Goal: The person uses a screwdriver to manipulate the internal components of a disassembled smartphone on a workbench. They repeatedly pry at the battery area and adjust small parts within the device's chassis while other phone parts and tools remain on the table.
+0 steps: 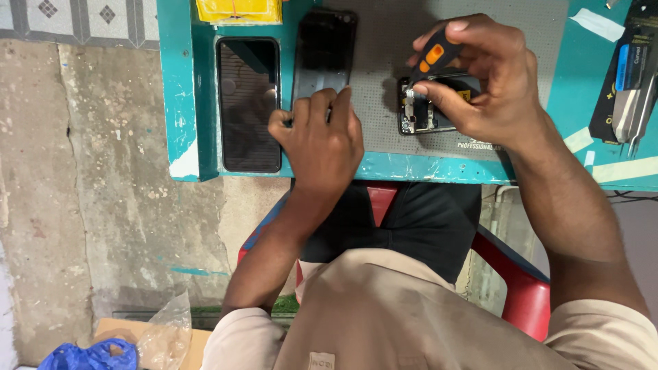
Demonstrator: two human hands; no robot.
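My right hand (483,79) grips a small screwdriver with a black and orange handle (434,56), its tip down on an opened phone (423,113) whose inner parts show. That phone lies on a grey work mat (384,68). My left hand (321,140) rests at the mat's near edge with fingers curled. Its fingertips and thumb hold the near end of a black phone panel (323,51) that lies flat. A second dark phone screen (249,103) lies just left of that hand, untouched.
The teal table (411,168) ends just below my hands. A yellow box (238,10) sits at the far edge. Tweezers and packaged tools (634,82) lie at the right. A red chair (528,294) is under me, and plastic bags (164,332) lie on the concrete floor.
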